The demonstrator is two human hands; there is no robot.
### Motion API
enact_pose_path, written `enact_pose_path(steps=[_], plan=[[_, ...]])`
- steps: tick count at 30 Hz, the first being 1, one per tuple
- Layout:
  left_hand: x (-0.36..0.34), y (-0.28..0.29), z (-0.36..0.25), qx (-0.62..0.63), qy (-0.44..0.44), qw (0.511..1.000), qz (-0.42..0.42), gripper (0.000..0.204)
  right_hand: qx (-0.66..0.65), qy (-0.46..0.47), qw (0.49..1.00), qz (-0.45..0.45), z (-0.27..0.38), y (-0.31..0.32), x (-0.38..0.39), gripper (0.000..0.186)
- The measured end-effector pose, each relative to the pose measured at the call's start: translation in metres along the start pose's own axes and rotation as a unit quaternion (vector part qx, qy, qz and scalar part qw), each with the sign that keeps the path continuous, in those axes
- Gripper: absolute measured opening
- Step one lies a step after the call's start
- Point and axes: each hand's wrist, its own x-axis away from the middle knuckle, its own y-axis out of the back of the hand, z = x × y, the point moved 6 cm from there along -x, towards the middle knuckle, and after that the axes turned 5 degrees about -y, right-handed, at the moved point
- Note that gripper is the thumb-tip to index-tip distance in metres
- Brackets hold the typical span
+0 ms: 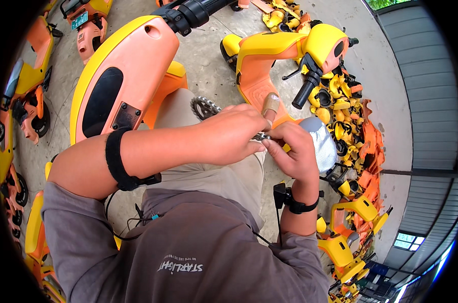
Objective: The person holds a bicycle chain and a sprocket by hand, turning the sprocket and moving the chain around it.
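A dark metal roller chain [205,107] curves out from behind my left forearm, near the beige trouser leg. More of its links show between my fingertips. My left hand [241,126] reaches across from the left, its fingers closed on the chain. From the right, my right hand [292,146] pinches the same short stretch of links with thumb and fingers. One finger wrapped in a tan bandage [271,103] points away from me; I cannot tell which hand it belongs to. The chain's middle part is hidden by my left hand and wrist.
A yellow and orange scooter [123,76] stands close at the left, its handlebar [196,15] reaching over. Another scooter [259,65] is ahead. Yellow and orange body panels [342,106] lie heaped along the right. Black straps with cables [120,159] cross my arms.
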Motion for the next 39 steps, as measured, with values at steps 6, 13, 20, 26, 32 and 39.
enact_pose_path(steps=[6,13,20,26,32,39], plan=[[0.003,-0.002,-0.001,-0.012,-0.002,1.0,-0.007,0.035,0.022,0.022,0.999,-0.011,0.008,0.003,-0.003,0.014],[0.002,0.001,-0.002,-0.022,0.0,1.0,-0.017,0.032,-0.04,-0.011,0.999,-0.005,0.01,0.001,-0.003,0.013],[0.001,0.0,0.001,0.001,-0.02,1.0,0.001,0.026,-0.001,0.054,0.999,-0.008,0.028,0.0,-0.003,0.014],[0.0,0.0,0.0,-0.01,-0.002,1.0,0.003,0.024,0.024,0.067,0.997,-0.033,0.03,0.003,-0.001,0.016],[-0.001,-0.004,-0.002,0.036,0.022,0.998,0.035,0.025,0.021,0.058,0.998,-0.029,0.03,0.01,0.002,0.016],[-0.004,-0.009,-0.003,0.163,0.004,0.985,0.049,0.033,0.03,0.056,0.998,-0.02,0.031,0.028,0.004,0.019]])
